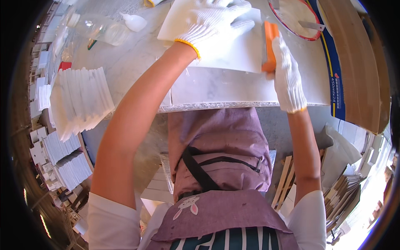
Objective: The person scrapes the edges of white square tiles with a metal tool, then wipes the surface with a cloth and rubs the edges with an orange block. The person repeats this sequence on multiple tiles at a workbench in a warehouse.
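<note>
A flat white tile (241, 56) lies on the pale marbled worktop (200, 85). My left hand (216, 21), in a white knit glove with a yellow cuff, rests on the tile with its fingers stretched out. In my gloved right hand (287, 79) is an orange sanding block (271, 43), upright beside the tile's right edge. The block's greyish face is turned toward that edge; whether it touches is hard to tell. My right fingertips are partly hidden behind the block.
Left on the worktop are stacked white tiles (81, 98), a clear plastic bottle (98, 29) and a small white squeeze bottle (134, 21). A red-rimmed round item (296, 27) lies far right, beside cardboard (354, 58). More tile stacks (62, 146) stand lower left.
</note>
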{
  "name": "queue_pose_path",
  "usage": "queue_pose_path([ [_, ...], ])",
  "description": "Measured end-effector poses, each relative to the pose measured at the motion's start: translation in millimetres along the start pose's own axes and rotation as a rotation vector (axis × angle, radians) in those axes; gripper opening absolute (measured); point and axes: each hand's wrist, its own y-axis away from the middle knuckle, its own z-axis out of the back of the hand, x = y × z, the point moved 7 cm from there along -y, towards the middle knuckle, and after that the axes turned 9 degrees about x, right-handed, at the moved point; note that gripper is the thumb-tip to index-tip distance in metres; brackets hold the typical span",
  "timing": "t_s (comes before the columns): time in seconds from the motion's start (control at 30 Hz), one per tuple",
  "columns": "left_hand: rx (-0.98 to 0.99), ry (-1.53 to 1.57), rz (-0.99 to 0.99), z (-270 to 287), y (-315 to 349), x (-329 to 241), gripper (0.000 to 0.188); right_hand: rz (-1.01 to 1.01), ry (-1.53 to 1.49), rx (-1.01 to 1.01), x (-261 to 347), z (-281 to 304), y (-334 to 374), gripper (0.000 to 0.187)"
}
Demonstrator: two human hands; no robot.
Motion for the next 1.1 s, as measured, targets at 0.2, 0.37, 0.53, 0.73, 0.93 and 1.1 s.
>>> queue_pose_path([
  [0.2, 0.089, -0.27, 0.229, -35.5, -2.8, 30.2, 0.036, -0.154, -0.189, -0.067, 4.1, -17.7, 36.8, 0.062],
  [0.37, -0.028, -0.186, 0.162, -26.6, -1.2, 21.2, 0.037, 0.224, 0.27, -0.025, 3.4, 7.6, -6.0, 0.053],
  [0.53, 0.067, -0.212, 0.168, -34.4, -1.0, 27.2, 0.039, 0.065, -0.053, -0.122, 9.3, -19.2, 35.0, 0.06],
  [0.73, -0.054, -0.255, 0.087, -26.4, -3.3, 21.7, 0.038, 0.034, -0.094, 0.015, -0.4, 4.9, -23.2, 0.051],
  [0.93, 0.063, -0.156, 0.19, -33.8, -5.6, 27.0, 0.041, -0.079, -0.159, -0.041, 8.6, -24.9, 52.5, 0.062],
  [1.1, 0.061, -0.124, 0.165, -37.7, -6.9, 31.2, 0.041, 0.061, 0.282, -0.178, 14.2, 18.5, 68.7, 0.066],
])
